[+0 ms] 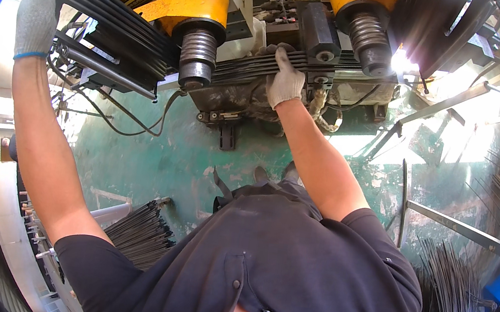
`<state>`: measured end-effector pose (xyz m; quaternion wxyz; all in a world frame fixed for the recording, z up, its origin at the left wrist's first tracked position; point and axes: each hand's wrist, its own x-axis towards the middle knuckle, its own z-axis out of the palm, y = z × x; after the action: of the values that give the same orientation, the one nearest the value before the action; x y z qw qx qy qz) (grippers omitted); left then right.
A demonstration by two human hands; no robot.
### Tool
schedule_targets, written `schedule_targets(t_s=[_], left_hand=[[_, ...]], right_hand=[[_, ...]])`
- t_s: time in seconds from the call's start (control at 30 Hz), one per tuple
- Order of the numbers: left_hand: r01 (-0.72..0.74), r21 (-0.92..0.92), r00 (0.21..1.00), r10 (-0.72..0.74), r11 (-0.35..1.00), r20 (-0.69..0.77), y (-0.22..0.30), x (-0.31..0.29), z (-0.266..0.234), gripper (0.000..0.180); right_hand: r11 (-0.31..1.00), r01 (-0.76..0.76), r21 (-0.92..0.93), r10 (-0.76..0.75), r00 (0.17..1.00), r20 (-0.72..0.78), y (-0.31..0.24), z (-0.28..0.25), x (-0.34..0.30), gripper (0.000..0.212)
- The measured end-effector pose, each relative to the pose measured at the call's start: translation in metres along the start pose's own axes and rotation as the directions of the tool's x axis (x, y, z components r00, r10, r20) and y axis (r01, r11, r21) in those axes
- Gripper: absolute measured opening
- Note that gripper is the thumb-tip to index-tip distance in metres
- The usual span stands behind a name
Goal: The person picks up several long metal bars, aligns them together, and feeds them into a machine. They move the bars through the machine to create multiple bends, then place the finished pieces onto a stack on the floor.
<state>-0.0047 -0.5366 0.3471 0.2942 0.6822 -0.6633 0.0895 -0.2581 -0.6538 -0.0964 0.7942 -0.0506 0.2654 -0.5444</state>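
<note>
Several long dark metal rods run side by side from the upper left, behind the machine's yellow-armed clamps and on to the right. My left hand, in a grey knit glove with a blue cuff, is wrapped round the rods near their far left stretch. In a pale, soiled glove, my right hand grips the same rods between the two clamps, thumb laid over them. Its other fingers are partly hidden behind the rods. A ribbed steel cylinder under the left yellow arm stands between my hands.
To the right of my right hand are a black block and a second ribbed cylinder. Black hoses hang below the machine. Bundles of thin rods lie at lower left and lower right. A metal frame stands right.
</note>
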Motion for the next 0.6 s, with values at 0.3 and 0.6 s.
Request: schedule_targets(t_s=[0.3, 0.6], left_hand=[[0.095, 0.153, 0.977, -0.062, 0.984, -0.206, 0.041, -0.074, -0.011, 0.035], [0.213, -0.673, 0.876, -0.443, 0.709, -0.189, 0.094, -0.241, 0.039, 0.021]], right_hand=[[0.994, 0.105, -0.034, -0.101, 0.991, 0.082, -0.029, 0.010, -0.079, 0.010], [0.880, 0.363, -0.306, -0.328, 0.931, 0.160, -0.111, -0.103, -0.174, 0.005]])
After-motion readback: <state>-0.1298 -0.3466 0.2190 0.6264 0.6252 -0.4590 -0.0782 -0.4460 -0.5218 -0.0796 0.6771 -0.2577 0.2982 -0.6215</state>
